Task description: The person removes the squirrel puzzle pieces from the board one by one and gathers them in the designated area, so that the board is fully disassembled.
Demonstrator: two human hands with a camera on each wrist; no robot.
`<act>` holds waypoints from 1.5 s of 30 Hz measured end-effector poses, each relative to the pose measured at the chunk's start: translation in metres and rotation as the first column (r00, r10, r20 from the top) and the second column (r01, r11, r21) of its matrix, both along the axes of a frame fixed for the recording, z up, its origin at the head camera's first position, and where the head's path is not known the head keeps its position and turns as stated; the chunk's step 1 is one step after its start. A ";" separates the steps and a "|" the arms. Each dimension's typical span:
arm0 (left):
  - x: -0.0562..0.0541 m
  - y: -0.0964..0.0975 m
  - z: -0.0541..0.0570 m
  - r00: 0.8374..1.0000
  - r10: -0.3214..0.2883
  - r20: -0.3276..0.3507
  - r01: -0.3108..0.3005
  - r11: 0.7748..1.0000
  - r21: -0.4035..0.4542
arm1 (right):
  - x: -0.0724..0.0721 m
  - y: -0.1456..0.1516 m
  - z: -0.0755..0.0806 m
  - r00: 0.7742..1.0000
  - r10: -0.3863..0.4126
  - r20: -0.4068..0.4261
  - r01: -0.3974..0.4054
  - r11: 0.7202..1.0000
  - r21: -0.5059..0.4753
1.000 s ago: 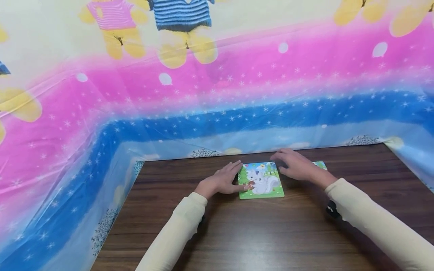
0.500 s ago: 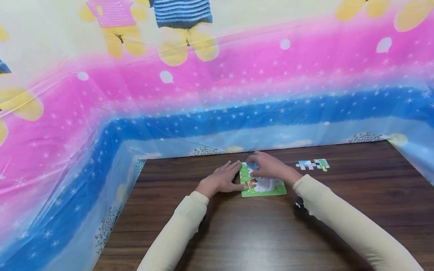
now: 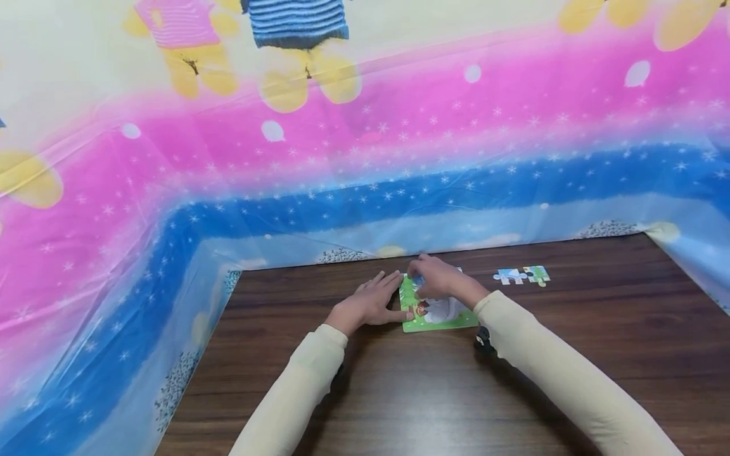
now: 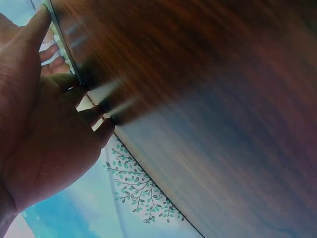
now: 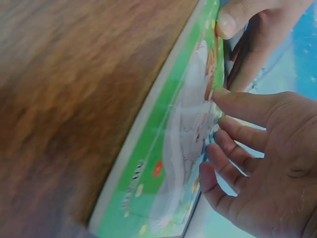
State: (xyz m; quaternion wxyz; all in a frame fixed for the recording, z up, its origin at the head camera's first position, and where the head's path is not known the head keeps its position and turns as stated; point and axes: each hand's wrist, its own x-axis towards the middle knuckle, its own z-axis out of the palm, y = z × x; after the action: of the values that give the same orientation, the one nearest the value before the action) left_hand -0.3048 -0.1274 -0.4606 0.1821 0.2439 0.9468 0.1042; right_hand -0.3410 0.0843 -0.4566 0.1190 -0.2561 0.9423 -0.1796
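A square jigsaw puzzle [image 3: 439, 322] with a white squirrel and a green border lies near the table's far edge. My left hand [image 3: 371, 301] rests at its left side, fingers extended and thumb lying over the puzzle's edge. Above the puzzle's upper left part, my right hand [image 3: 436, 278] bends its fingers toward the thumb and pinches a bluish puzzle piece, mostly hidden by the hand. Seen from the right wrist, the right hand [image 5: 267, 148] has its thumb and fingertips at the far side of the puzzle [image 5: 173, 153]. In the left wrist view, the left hand [image 4: 49, 114] reaches along the table edge.
Two joined-looking puzzle pieces [image 3: 521, 275], one blue and white and one green, lie right of the puzzle. Dark wood tabletop [image 3: 422, 392] surrounds it. A patterned pink and blue cloth [image 3: 353, 190] hangs behind the far edge.
My right hand has moved left from beside the puzzle onto its upper left part, uncovering the two pieces on the right. The left hand has stayed in place.
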 end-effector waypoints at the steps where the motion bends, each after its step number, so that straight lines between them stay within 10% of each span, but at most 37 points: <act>1: 0.000 0.000 0.000 1.000 0.002 0.003 -0.002 1.000 0.003 | -0.001 -0.001 0.001 1.000 -0.004 0.005 0.004 1.000 0.007; 24: 0.001 0.002 -0.001 1.000 0.003 -0.021 -0.004 1.000 -0.021 | -0.016 0.008 -0.007 0.989 0.008 0.149 0.012 0.991 -0.134; 45: 0.000 -0.001 -0.001 1.000 -0.003 -0.031 0.002 0.999 -0.038 | -0.011 0.013 -0.016 0.999 0.035 0.012 -0.031 0.974 -0.226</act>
State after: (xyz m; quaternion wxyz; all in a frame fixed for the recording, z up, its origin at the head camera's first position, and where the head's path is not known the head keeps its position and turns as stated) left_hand -0.3047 -0.1280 -0.4616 0.1723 0.2433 0.9510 0.0821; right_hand -0.3517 0.0972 -0.4724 0.0995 -0.2821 0.9105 -0.2857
